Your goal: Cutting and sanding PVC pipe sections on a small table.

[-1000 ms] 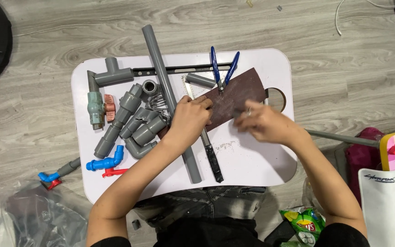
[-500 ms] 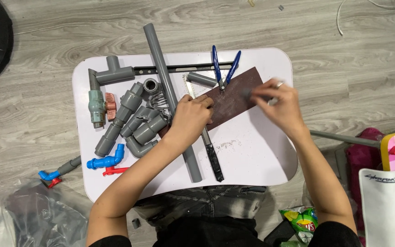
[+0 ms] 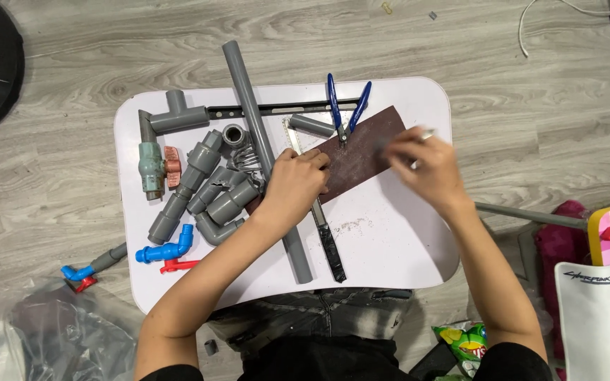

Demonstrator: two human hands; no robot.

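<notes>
My left hand (image 3: 294,185) presses down the left end of a dark brown sandpaper sheet (image 3: 359,148) that lies on the small white table (image 3: 390,243). My right hand (image 3: 426,168) is at the sheet's right end, fingers closed on a small grey piece (image 3: 384,147) that touches the sheet; the piece is blurred. A long grey pipe (image 3: 252,120) runs across the table under my left wrist. Blue-handled pliers (image 3: 346,106) and a short grey pipe piece (image 3: 311,125) lie just above the sheet.
Left of the pipe are several grey fittings (image 3: 210,190), a tee (image 3: 179,114), a valve with a red handle (image 3: 152,166) and a blue tap (image 3: 164,249). A black-handled blade (image 3: 330,248) lies near the front edge. On the floor: a plastic bag (image 3: 44,331), a snack bag (image 3: 464,341), a grey pipe (image 3: 531,213).
My right hand has slid with the grey piece from the sheet's lower middle up to its right end, then back a little. My left hand has stayed put.
</notes>
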